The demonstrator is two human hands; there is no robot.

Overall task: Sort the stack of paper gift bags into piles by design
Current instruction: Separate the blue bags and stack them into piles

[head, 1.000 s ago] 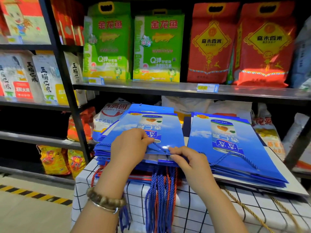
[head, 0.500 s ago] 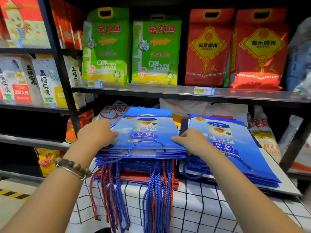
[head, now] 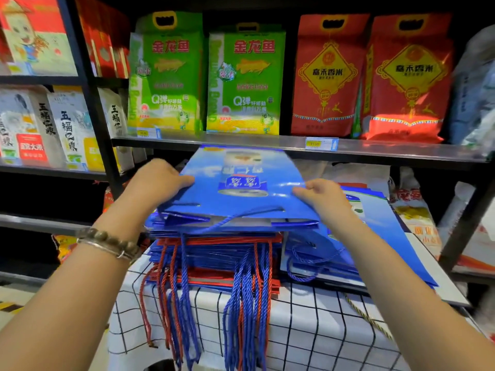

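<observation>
A flat blue gift bag [head: 241, 194] with a can picture is lifted at its far end above the mixed stack [head: 214, 253] of blue and red bags. My left hand [head: 158, 180] grips the bag's left edge. On the opposite edge my right hand [head: 318, 196] holds it. Blue and red cord handles [head: 246, 303] hang from the stack over the front of the table. To the right lies a separate pile of blue bags [head: 375, 236] of the same design, partly hidden by my right arm.
The bags rest on a table with a white black-checked cloth [head: 308, 330]. A metal shelf [head: 267, 145] just behind carries green and red rice packs. More sacks fill the lower shelf on the right. A black shelf post [head: 99, 124] stands at left.
Both hands moved from the bag's near edge to its sides and took hold. The top blue bag has risen off the stack, its far end tilted up.
</observation>
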